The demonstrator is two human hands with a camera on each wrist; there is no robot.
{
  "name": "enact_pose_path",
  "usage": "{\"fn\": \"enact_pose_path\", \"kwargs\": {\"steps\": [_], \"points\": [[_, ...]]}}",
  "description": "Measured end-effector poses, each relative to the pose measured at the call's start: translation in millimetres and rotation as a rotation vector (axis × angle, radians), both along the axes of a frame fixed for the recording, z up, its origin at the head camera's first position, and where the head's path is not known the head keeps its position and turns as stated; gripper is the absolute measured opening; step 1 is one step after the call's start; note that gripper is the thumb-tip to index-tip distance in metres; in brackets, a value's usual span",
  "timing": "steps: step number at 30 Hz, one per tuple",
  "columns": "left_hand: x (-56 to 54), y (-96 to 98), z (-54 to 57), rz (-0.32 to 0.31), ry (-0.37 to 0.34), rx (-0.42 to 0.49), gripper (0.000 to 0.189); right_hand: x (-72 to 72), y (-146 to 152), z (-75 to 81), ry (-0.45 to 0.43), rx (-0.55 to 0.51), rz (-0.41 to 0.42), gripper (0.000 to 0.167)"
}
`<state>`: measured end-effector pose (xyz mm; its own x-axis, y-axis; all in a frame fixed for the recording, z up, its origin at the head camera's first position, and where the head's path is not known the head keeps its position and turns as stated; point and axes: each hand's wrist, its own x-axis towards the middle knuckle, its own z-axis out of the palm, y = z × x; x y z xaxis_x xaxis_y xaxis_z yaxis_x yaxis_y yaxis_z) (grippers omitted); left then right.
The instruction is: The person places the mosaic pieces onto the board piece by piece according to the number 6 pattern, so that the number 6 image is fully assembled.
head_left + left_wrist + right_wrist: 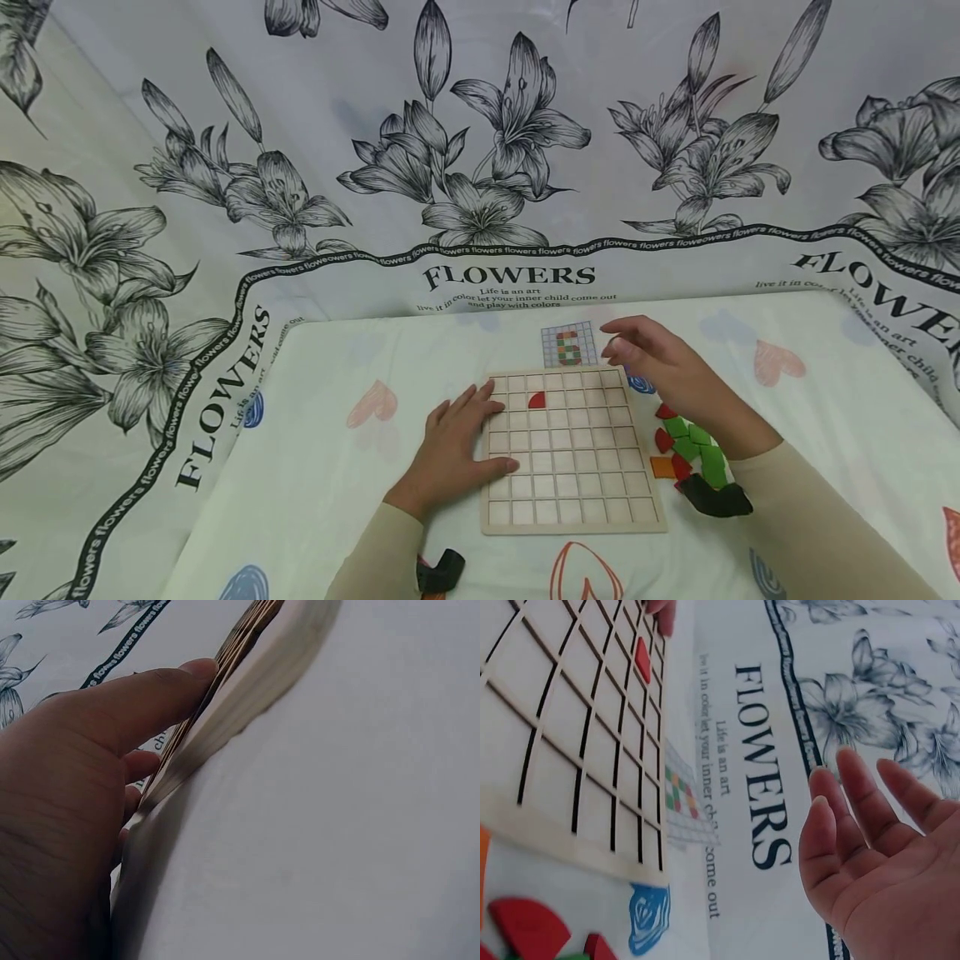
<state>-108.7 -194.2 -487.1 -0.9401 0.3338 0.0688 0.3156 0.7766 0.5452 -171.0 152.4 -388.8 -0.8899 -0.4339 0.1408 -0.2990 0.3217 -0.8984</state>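
A wooden grid board (573, 484) lies on the cloth, with one red quarter-circle tile (537, 400) in a cell of its second row. My left hand (457, 450) rests on the board's left edge, fingers spread and thumb lying over the rim; the left wrist view shows the thumb (161, 701) on the edge. Past the board's upper right corner, my right hand (652, 358) hovers with loosely bent fingers and nothing in them, as the right wrist view confirms. Near it, behind the board, is a pattern card (551, 350) with a small coloured figure on a grid.
Right of the board lies a pile of green tiles (697, 435) and red tiles (663, 442), partly hidden by the right forearm and its black wrist strap (716, 497). An orange square tile (662, 467) touches the pile. A flower-printed curtain (480, 167) stands behind the table.
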Motion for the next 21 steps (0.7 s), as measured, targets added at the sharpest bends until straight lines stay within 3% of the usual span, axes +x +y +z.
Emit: {"fn": "enact_pose_path", "kwargs": {"steps": [14, 21], "points": [[1.0, -2.6, -1.9, 0.000, -0.020, 0.000, 0.082, 20.9, 46.0, -21.2, -0.004, 0.046, -0.077, 0.043], [1.5, -1.8, -1.1, 0.003, -0.027, 0.002, 0.082, 28.1, 67.8, -40.1, -0.052, 0.164, -0.165, 0.048]]}}
